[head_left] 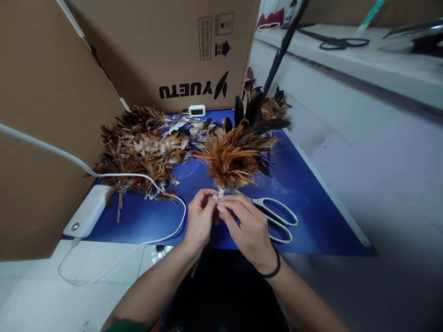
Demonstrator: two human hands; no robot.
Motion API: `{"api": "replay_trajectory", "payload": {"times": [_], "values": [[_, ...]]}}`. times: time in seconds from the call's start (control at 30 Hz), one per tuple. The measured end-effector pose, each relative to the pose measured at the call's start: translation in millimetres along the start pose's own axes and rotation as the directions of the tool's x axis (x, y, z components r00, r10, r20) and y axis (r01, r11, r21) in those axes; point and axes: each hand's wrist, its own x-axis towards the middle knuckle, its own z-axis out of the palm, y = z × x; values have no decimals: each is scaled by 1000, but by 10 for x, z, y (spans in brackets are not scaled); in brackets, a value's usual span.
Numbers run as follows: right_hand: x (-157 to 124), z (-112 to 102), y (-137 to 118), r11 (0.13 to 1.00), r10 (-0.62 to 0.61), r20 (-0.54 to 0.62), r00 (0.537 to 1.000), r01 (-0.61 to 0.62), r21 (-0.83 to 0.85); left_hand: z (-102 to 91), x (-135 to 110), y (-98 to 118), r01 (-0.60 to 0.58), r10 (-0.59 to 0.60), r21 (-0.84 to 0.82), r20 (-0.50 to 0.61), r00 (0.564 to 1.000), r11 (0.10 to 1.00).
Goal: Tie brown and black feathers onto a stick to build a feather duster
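A bundle of brown and black feathers (232,159) points away from me over the blue tabletop (194,184). Its narrow end carries a white wrapping (221,192), and both hands meet there. My left hand (200,214) is closed, thumb and fingers pinching at the wrapped end. From the other side, my right hand (246,226) pinches the same spot with thumb and forefinger. Fingers cover part of the wrapping, so its lower end is hidden. White-handled scissors (277,214) lie beside my right hand, their blades mostly under the hand and feathers.
A heap of loose feathers (141,152) covers the table's left. A white cable (162,189) loops past a white power bank (88,212). Behind stands a large cardboard box (166,50) with a small white display (197,110) before it. Black scissors (342,43) lie on a ledge at right.
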Motion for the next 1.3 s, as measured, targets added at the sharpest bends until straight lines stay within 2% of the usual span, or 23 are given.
{"api": "replay_trajectory", "payload": {"times": [0.17,0.47,0.77,0.9,1.07,1.3], "values": [[-78,45,44,1000,-1,-74,997,1,-2,19,-20,-4,-35,35,15,-16,999,999],[-68,48,52,990,108,-68,992,-101,99,33,-33,-16,-6,6,0,-58,998,1000],[-63,80,79,965,194,-66,979,-178,194,8,-28,-74,-71,81,119,-82,993,990],[-45,77,104,935,259,-52,964,-237,265,25,-24,-76,-93,104,112,-94,990,989],[-45,80,183,862,344,7,939,-318,395,30,-24,-66,-115,121,90,-65,991,989],[-24,84,247,629,443,181,878,-448,635,10,-30,-44,-119,124,84,-58,991,989]]}}
